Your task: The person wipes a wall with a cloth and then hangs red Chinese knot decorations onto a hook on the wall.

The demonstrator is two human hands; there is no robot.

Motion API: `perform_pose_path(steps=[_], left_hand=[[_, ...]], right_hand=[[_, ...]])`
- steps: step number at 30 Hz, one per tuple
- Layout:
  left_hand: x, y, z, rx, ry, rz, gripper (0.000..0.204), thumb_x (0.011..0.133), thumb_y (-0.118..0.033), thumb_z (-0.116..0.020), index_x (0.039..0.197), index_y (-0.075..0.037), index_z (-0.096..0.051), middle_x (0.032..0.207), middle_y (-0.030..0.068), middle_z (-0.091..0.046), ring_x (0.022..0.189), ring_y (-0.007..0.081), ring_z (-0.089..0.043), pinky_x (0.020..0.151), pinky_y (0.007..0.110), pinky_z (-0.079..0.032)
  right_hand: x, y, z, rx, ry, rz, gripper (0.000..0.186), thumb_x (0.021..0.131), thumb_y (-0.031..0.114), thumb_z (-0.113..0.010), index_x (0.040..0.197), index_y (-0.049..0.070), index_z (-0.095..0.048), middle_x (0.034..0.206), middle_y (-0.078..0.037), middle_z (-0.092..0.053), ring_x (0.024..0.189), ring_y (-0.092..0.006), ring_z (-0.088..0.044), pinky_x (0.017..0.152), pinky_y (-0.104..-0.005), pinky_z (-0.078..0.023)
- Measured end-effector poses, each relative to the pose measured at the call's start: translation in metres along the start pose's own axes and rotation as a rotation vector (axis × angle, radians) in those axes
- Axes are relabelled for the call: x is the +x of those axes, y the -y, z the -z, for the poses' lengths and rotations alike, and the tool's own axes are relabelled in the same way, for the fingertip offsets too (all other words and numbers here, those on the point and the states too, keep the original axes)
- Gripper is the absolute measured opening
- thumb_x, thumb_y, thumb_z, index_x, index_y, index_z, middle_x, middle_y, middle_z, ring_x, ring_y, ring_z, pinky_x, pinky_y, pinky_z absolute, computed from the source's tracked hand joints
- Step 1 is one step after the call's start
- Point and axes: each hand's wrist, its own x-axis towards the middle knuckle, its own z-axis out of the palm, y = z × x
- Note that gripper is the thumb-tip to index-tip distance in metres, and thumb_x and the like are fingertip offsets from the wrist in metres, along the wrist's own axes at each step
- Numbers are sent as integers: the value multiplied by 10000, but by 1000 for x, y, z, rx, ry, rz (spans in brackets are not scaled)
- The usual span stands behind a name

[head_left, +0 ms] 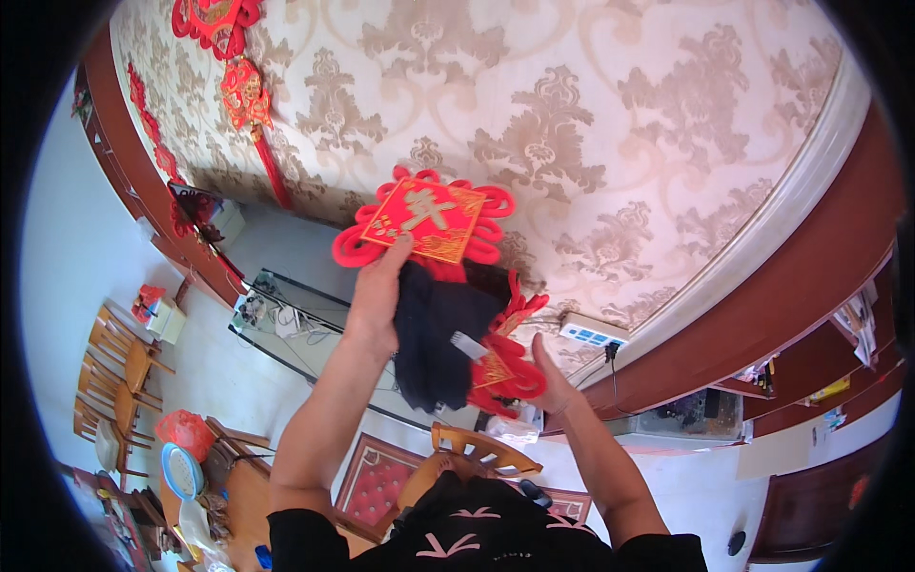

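- Nearest, the left hand (375, 300) has its fingers closed around a bunched dark cloth (429, 315), one fingertip lying along the lower edge of the red ornament (424, 221).
- The right hand (560, 381) is at the lower red loops (522, 377), thumb raised; its other fingers are partly hidden, so I cannot tell whether they grip or only touch.
- The ornament is between the hands, in front of the wall, its diamond panel turned upward; the cloth covers its middle, and a pale tag (468, 346) shows on the cloth. Whether anything besides the hands bears its weight cannot be seen.
- As I judge it, the handling is under way and not finished: cloth and ornament are together in the hands, not yet parted or set down. How much of the ornament has been dealt with does not show.
- Below stands a wooden chair (467, 446); beyond the left arm is a low glass desk (315, 272) with cables under its top.
- A power strip (593, 332) sits near the patterned wall (543, 133).
- Farther off, a fish-shaped red hanging (245, 92) is on the wall, out of both hands' hold.
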Motion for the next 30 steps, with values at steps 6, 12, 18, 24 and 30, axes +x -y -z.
perform_pose_path(steps=[6,12,18,24,30], left_hand=[[53,-29,52,54,-87,97,346,963,-252,-556,1211,-14,-594,1086,137,-694,914,276,-688,854,405,-567],[92,-38,83,199,-137,222,328,941,-282,-596,1140,-26,-650,998,120,-717,888,263,-699,842,396,-570],[119,-50,82,336,-247,284,376,941,-367,-597,1120,-41,-648,979,127,-718,887,260,-704,788,388,-585],[83,-50,66,611,-189,133,297,949,-264,-596,1124,-29,-645,921,99,-705,828,205,-692,747,313,-551],[50,1,89,1027,-107,-422,468,907,-118,-631,1346,-9,-512,1039,149,-697,991,166,-628,893,296,-468]], right_hand=[[53,-44,-38,-607,154,167,533,992,325,-532,1423,37,-408,1409,-123,-465,1292,-221,-454,1039,-384,-409],[85,-39,-58,-483,35,295,630,919,255,-644,1448,62,-360,1388,-136,-465,1242,-205,-492,932,-359,-487],[122,-39,-49,-680,-294,448,429,923,168,-654,1312,35,-528,1052,-94,-653,935,-151,-644,801,-306,-536],[125,-28,-31,-589,-397,445,357,955,179,-616,1285,49,-573,989,-52,-670,862,-116,-638,653,-239,-496],[133,-32,-23,-673,-413,431,394,934,113,-625,1311,36,-542,1058,-90,-663,895,-146,-647,755,-294,-552]])
